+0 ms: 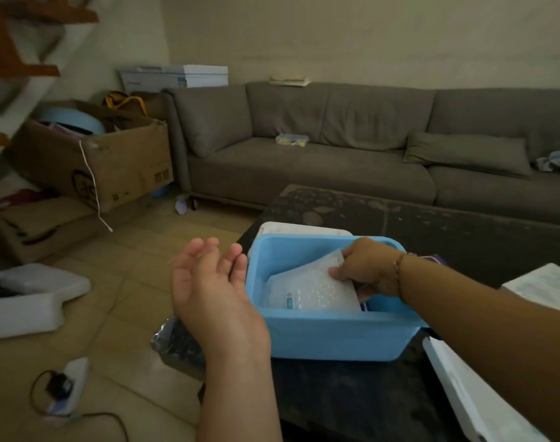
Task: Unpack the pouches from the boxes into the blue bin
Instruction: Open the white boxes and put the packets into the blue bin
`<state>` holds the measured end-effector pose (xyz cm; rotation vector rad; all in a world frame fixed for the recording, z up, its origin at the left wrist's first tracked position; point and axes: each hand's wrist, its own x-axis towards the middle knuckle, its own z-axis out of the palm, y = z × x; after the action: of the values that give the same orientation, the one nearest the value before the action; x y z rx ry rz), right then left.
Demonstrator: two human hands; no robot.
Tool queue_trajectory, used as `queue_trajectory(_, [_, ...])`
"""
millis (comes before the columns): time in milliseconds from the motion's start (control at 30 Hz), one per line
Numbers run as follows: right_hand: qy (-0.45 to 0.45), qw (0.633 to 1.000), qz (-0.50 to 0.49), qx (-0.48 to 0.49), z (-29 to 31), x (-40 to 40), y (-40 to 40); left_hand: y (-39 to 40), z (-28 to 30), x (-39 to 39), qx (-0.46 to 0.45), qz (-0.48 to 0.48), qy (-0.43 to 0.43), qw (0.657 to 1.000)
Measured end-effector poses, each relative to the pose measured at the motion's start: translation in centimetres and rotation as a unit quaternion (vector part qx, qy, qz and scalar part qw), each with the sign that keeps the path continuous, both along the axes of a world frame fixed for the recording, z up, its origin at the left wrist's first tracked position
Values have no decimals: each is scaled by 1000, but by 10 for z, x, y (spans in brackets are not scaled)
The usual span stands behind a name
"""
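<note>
We observed the blue bin (332,336) standing on the near left part of a dark table (463,224). The right hand (364,266) reached into the bin from the right, thumb and fingers pinching the upper right corner of a white pouch (313,290). The pouch leaned tilted inside the bin, its lower edge down against the near wall. The left hand (208,288) hovered just beside the left wall of the bin, palm turned up, fingers relaxed and slightly spread, holding nothing.

A white box (301,228) lay touching the far side of the bin. Another white box (476,397) lay at the near right, partly under the right forearm. A grey sofa (336,154) ran along the far wall. To the far left we noted a brown cardboard carton (112,167) on the tiled floor, and white foam blocks (33,298) at the left edge.
</note>
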<state>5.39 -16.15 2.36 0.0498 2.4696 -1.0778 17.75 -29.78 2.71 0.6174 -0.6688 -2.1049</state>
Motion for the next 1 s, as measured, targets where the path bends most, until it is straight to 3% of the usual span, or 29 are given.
queue_trajectory(233, [10,991,52,126,-2,3,4,-1,2,4,5,-9,11,1000])
queue_trajectory(433, [93,937,134,309,0,9,6,-2,2,5,9,-14,9,1000])
queue_trajectory(600, [61,942,149,293,-3,6,6,-3,2,8,4,-12,6,1000])
queue_trajectory(1000, [91,903,217,359,-3,4,2,-3,0,4,-5,-2,-1,1000])
